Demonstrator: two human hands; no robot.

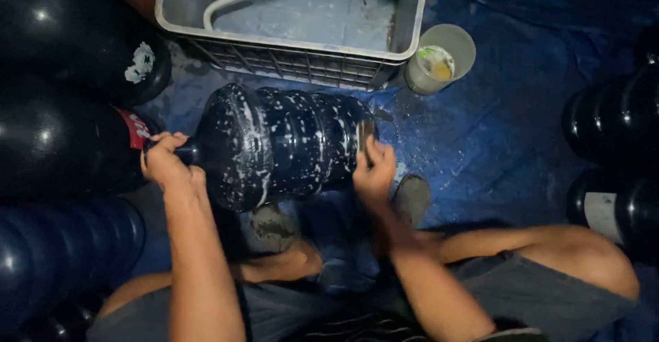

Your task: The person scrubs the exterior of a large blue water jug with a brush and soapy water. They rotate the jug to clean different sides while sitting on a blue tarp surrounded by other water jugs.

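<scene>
Head view: one large dark blue plastic water jug (288, 146), soap-flecked, lies sideways on the blue tarp (494, 143). The left hand (165, 160) grips its neck; the right hand (374, 170) presses its base. One grey plastic crate (288, 57) sits just behind, one translucent cup (439, 59) beside it; about six dark jugs (68, 143) crowd both tarp edges.

Just left of my left hand (167, 160), a red label (136, 128) curves round a dark water jug. Above it, further left, a torn white label (141, 63) clings to another jug. Far right of my right hand (374, 170), a pale rectangular label (603, 213) sits on a dark jug.
</scene>
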